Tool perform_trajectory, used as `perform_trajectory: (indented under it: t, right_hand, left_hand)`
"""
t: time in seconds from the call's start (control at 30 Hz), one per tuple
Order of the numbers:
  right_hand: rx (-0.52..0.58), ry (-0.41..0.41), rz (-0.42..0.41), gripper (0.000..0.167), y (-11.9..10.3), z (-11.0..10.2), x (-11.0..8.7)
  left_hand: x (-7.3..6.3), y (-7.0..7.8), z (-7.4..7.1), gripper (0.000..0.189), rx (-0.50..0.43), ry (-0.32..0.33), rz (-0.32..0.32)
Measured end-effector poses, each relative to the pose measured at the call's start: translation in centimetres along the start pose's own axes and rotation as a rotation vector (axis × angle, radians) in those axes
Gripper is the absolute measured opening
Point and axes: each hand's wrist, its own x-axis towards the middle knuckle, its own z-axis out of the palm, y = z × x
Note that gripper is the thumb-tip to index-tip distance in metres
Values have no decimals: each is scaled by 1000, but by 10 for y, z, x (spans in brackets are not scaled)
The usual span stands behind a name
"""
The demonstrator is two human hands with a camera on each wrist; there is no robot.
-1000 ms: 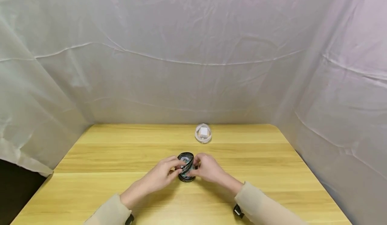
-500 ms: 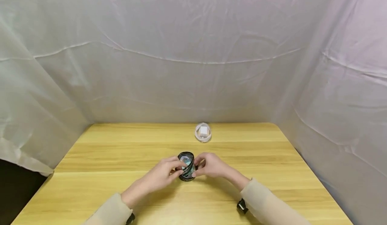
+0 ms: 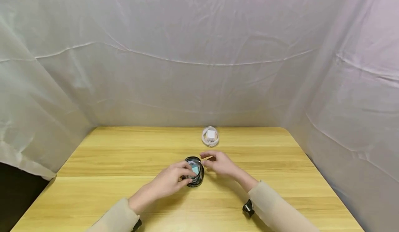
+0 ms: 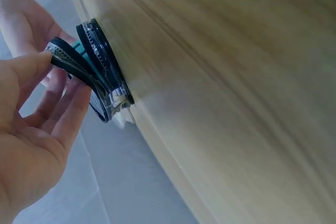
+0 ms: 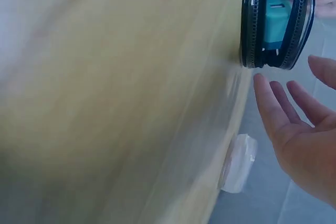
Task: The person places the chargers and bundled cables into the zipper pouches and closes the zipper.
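Black rims edge the case (image 3: 198, 176), which rests on the wooden table (image 3: 255, 180) between the hands, its lid (image 5: 301, 30) tilted up off the base. Teal shows in the gap: a boxy charger (image 5: 275, 22). The left hand (image 3: 169, 180) pinches the lid's edge; the right hand (image 3: 220, 163), fingers loosely extended, hangs just beside the case, apart from it. Farther back, a white plug (image 3: 211, 135) sits within a coiled cable (image 3: 204, 140).

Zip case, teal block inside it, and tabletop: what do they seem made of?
Zip case: perhaps clear plastic with glossy black trim; contents seem to show through.
Teal block: likely hard plastic, satin, given crisp slots.
Tabletop: wood or printed laminate, soft sheen; grain fits both.
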Motion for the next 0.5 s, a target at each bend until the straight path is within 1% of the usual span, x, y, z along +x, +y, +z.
perform_trajectory:
  t: [0.1, 0.2, 0.33, 0.5]
  right_hand:
    - [-24, -19, 12, 43, 3, 1, 5]
    - [-48, -31, 10, 40, 5, 3, 9]
    - [-53, -61, 3, 37, 7, 3, 11]
    - [-106, -78, -15, 37, 10, 3, 13]
  left_hand:
    - [2, 2, 1, 22, 19, -16, 12]
    - [3, 4, 2, 23, 17, -31, 18]
    - [3, 6, 4, 22, 37, -27, 18]
    - [5, 7, 6, 21, 56, -28, 11]
